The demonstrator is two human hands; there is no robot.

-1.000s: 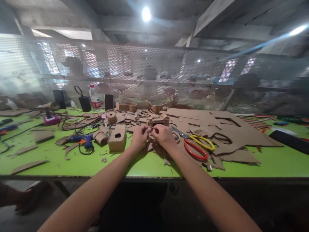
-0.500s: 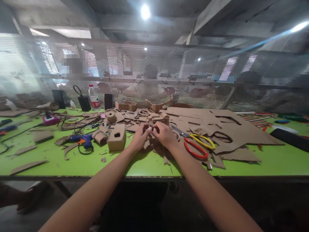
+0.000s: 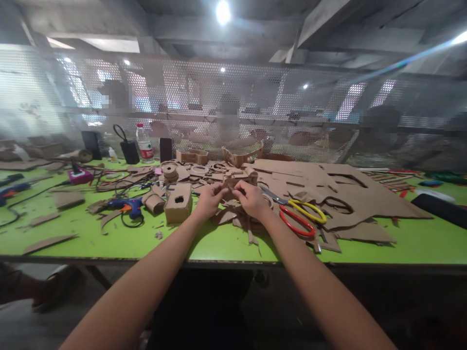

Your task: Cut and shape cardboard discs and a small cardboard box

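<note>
At the middle of the green table my left hand [image 3: 210, 200] and my right hand [image 3: 252, 199] face each other, both closed in a pinch. Between their fingertips is a small brown cardboard piece [image 3: 229, 190], partly hidden by the fingers and hard to tell from the scraps behind it. Torn cardboard scraps [image 3: 225, 216] lie under and between the hands. Left of my left hand stands a small cardboard box [image 3: 178, 210] with a ragged hole in its face. Scissors [image 3: 304, 212] with one red and one yellow handle lie to the right of my right hand.
A blue glue gun [image 3: 134, 207] and a cardboard roll [image 3: 153, 202] lie to the left. Large cardboard sheets [image 3: 379, 194] cover the right side. At the back stand a water bottle [image 3: 145, 144] and a phone [image 3: 165, 149], before a perforated screen [image 3: 204, 97].
My fingertips have moved slightly apart, showing more of the brown piece between them. The view has shifted a little; the things on the table stay in place.
</note>
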